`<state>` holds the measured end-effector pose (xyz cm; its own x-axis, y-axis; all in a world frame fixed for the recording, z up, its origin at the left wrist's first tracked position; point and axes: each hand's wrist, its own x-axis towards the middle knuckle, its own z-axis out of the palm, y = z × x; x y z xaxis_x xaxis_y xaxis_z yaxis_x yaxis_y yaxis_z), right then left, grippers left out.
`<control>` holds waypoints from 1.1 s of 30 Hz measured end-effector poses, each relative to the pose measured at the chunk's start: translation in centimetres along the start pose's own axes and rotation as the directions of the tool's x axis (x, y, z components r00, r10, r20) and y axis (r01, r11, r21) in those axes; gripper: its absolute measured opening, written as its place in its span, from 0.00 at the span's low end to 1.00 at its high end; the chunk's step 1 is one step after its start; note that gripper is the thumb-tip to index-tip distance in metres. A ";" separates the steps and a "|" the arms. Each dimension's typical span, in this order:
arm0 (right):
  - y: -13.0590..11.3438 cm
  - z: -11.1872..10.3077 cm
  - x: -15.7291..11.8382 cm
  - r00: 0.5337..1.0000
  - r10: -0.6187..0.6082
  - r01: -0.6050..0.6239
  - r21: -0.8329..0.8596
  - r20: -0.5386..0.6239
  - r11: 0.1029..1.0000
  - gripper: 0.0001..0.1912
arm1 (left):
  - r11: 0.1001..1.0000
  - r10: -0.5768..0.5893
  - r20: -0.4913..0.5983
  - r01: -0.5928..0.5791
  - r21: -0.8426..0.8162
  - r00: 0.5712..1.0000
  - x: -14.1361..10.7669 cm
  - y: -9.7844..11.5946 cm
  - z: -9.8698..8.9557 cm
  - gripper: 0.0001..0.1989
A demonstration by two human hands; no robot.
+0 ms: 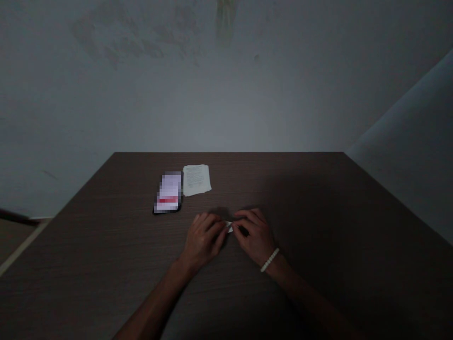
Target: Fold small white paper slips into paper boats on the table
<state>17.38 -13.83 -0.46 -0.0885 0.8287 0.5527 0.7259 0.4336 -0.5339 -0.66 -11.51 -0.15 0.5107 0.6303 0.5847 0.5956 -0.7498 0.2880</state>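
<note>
A small piece of white paper (230, 227) lies between my two hands, low over the middle of the table, and most of it is covered by fingers. My left hand (204, 236) is closed, pinching the paper's left side between thumb and fingers. From the other side, my right hand (255, 235) pinches its right edge with thumb and forefinger, the other fingers curled. A bracelet of pale beads (270, 260) circles my right wrist. Whether the paper touches the table, I cannot tell.
A stack of white paper sheets (197, 180) with printed text lies beyond my left hand. Beside it on the left is a phone (169, 192) with a lit, blurred screen. The dark wooden table (311, 198) meets a stained wall (276, 94) at its far edge.
</note>
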 end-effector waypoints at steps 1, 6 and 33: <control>0.0 0.0 0.0 1.000 -0.010 0.010 0.004 0.006 1.000 0.05 | 1.000 -0.011 0.006 0.011 0.005 1.000 0.0 0.0 0.0 0.04; -0.1 -0.2 0.0 0.999 -0.036 0.036 0.013 0.035 0.999 0.05 | 0.998 -0.047 0.002 0.047 0.037 0.999 -0.1 0.0 0.1 0.04; -0.4 -0.3 0.0 0.995 -0.061 0.061 -0.003 0.076 0.998 0.07 | 0.995 -0.099 -0.029 0.099 -0.012 0.995 0.1 0.0 0.2 0.06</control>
<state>17.28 -14.17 -0.04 -0.1836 0.8252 0.5341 0.7214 0.4822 -0.4970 -0.47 -11.35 -0.25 0.4309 0.6954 0.5751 0.6358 -0.6862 0.3533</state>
